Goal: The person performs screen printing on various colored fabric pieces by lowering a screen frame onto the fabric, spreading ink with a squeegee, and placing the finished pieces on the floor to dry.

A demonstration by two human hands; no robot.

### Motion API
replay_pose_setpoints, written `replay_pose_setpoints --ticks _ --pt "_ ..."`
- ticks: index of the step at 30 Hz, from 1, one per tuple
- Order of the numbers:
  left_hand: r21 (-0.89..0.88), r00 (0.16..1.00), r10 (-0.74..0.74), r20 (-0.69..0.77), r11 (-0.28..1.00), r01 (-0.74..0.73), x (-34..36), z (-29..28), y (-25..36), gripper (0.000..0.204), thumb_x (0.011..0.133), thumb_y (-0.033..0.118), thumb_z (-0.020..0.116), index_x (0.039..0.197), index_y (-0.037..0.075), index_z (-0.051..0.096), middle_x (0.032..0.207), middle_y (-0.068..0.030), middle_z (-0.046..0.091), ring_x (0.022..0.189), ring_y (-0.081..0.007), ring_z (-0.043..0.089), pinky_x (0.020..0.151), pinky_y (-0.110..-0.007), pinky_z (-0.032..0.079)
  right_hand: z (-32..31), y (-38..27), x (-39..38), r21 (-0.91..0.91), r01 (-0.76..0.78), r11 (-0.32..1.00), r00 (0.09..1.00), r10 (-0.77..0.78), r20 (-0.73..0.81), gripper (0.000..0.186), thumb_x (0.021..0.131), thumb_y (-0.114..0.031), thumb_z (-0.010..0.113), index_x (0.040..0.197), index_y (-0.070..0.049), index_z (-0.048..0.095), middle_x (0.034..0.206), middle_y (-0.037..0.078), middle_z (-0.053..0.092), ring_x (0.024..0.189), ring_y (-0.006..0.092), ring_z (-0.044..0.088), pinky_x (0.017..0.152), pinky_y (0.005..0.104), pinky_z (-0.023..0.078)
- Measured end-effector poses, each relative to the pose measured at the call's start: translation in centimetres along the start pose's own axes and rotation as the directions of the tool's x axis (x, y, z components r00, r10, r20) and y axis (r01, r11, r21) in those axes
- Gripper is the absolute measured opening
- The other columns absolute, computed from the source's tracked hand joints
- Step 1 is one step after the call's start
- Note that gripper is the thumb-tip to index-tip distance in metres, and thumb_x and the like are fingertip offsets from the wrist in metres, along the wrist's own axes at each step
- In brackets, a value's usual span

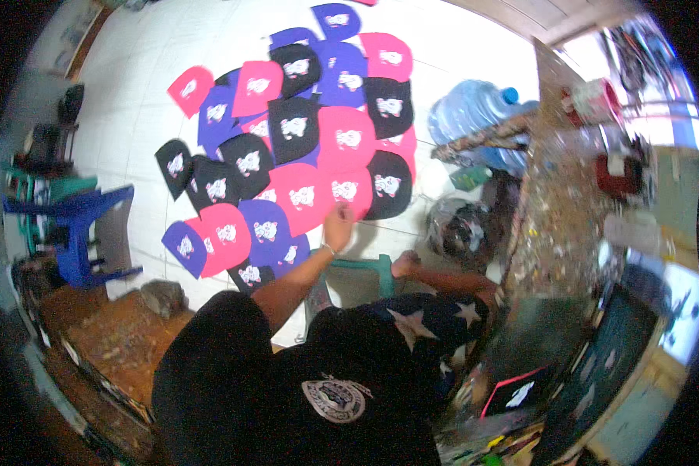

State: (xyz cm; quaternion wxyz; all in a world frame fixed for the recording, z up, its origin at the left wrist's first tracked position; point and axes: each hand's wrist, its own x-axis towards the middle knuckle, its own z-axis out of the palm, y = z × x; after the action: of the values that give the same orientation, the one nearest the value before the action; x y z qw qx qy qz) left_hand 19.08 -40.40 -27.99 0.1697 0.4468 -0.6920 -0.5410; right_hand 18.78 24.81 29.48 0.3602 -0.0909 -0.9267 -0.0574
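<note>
Left hand (338, 231) at near edge of pink cutout (346, 191), part-curled, hold unclear. Right of pink cutout: black cutout (388, 186), then white floor (435, 194); nearer, right: right hand (405, 264), curled, contents unclear.

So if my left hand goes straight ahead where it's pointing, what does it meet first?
Your left hand likely meets the pink piece right at its fingertips; whether they already touch is unclear.

Flat, curve-edged pieces (349, 138) in pink, black and purple, each printed with a small white figure, lie overlapping across the middle of the white tiled floor (128, 93). One pink piece (347, 189) (print facing up) adjoins a black piece (388, 186); a purple piece (183, 247) lies toward the floor's near left corner.
</note>
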Motion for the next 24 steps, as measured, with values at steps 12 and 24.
replay_pose_setpoints --ticks 12,24 --pt "-0.639 -0.425 0.633 0.647 0.145 -0.755 -21.8 19.5 33.7 0.028 0.089 0.018 0.066 0.115 0.007 0.069 0.113 -0.0138 0.068 0.107 -0.0322 0.060 0.093 -0.044 0.042 4.5 5.4 12.7 0.006 0.145 0.989 0.983 -0.145 0.109 0.048 0.096 -0.048 0.053 0.118 -0.011 0.073 0.109 0.021 0.071 0.104 0.0349 0.068 0.095 0.0412 0.050" --pt "-0.921 -0.884 0.330 0.331 -0.089 -0.378 -37.0 26.3 35.9 0.037 0.092 0.022 0.063 0.122 0.001 0.066 0.137 -0.0174 0.060 0.139 -0.0348 0.047 0.121 -0.055 0.025 2.7 3.7 13.3 0.086 -0.217 0.972 0.963 0.199 0.182 0.077 0.091 -0.062 0.056 0.064 0.009 0.060 0.054 0.019 0.052 0.050 0.0272 0.048 0.057 0.0445 0.041"
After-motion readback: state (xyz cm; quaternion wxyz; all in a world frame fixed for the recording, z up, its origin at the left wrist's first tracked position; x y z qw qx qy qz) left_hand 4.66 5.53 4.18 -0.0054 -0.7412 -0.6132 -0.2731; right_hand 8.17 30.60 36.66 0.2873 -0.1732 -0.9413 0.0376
